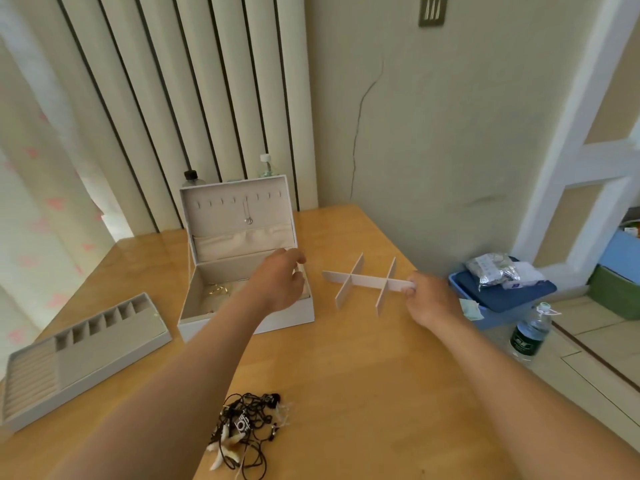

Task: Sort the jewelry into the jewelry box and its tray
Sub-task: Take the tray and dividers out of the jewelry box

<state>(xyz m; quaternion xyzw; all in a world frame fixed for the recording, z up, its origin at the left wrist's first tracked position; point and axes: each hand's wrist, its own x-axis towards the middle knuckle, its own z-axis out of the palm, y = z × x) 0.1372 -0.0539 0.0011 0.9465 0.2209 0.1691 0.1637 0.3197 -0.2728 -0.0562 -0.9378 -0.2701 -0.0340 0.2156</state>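
One wooden counter point(346, 375) across most of the view, set against a cracked wall and a striped panel.

Jewelry box point(294, 315) at centre, lid upright, pale lining, cloth pocket along the lid's lower part. Tray point(104, 348) lying separately to the left near the counter edge: ring rolls at the near end, a row of small cells along the far side, well apart from the box.

On the floor to the right, off the counter: blue bin point(526, 292) with crinkled packets point(495, 271) on its lid. Print on the packets too small to read.

Cross-shaped divider point(367, 280) held in the air just right of the box, pinched at its near end by the right hand point(429, 299). Left hand point(280, 285) reaching over the box's right front corner, fingers curled; cannot tell whether gripping anything.

Tangle of black-cord necklaces point(249, 424) with pale tooth-like pendants at the near counter edge, between the two forearms. Small black-and-white tag in the tangle, illegible.

Water bottle point(528, 332) with a green label beside the bin, wording unreadable. Two bottle tops behind the lid: black-capped bottle point(191, 176), white-capped bottle point(266, 166).

Gold bangle point(218, 290) on the box floor. Pendant chain point(247, 213) on a lid hook.
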